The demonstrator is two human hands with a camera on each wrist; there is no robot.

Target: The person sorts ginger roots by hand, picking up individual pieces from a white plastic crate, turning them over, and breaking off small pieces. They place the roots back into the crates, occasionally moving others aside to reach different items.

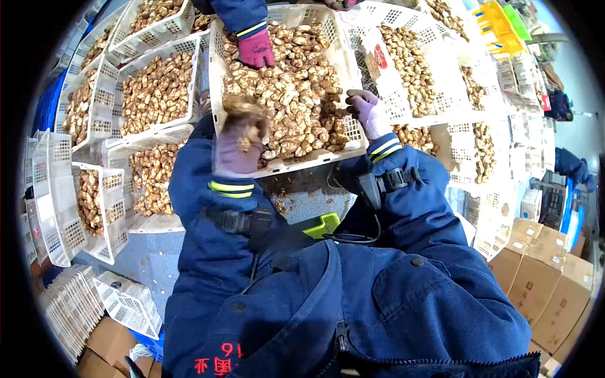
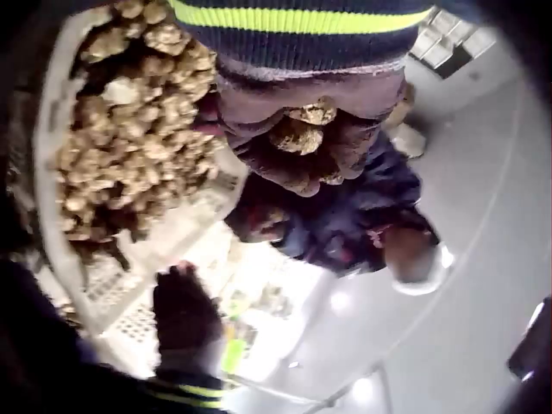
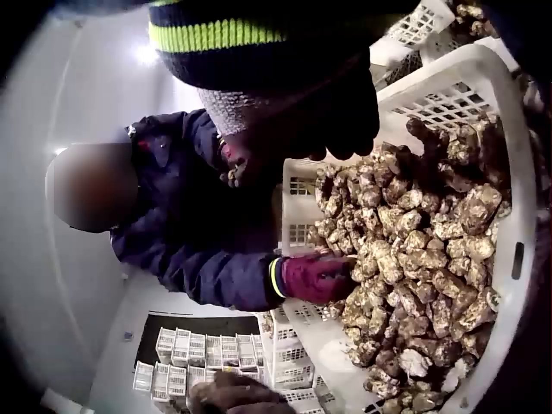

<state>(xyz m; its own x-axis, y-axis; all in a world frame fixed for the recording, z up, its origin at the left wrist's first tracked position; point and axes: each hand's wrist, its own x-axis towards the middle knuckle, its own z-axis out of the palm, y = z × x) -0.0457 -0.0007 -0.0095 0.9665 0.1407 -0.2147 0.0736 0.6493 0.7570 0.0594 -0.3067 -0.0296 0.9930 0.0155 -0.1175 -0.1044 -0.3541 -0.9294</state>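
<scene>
A white perforated crate (image 1: 217, 69) full of stubby brown-and-cream mushrooms (image 1: 290, 88) lies in front of me. My left hand (image 1: 239, 154), in a purple glove, is at the crate's near left corner, blurred in the head view. In the left wrist view its fingers curl round mushrooms (image 2: 302, 136) in the cupped palm. Over the crate's right edge is my gloved right hand (image 1: 370, 113), its fingers relaxed and pointing toward the pile. The right wrist view shows it dark, with no mushroom visible in it. Another person's maroon-gloved hand (image 1: 257, 50) touches the mushrooms at the far left.
More white crates of mushrooms stand on the left (image 1: 157, 91) and right (image 1: 409, 69). Yellow crates (image 1: 496, 28) are at the far right, cardboard boxes (image 1: 542, 283) at the lower right. A lime-green object (image 1: 322, 225) sits close to my body. The other person (image 3: 190, 207) stands opposite.
</scene>
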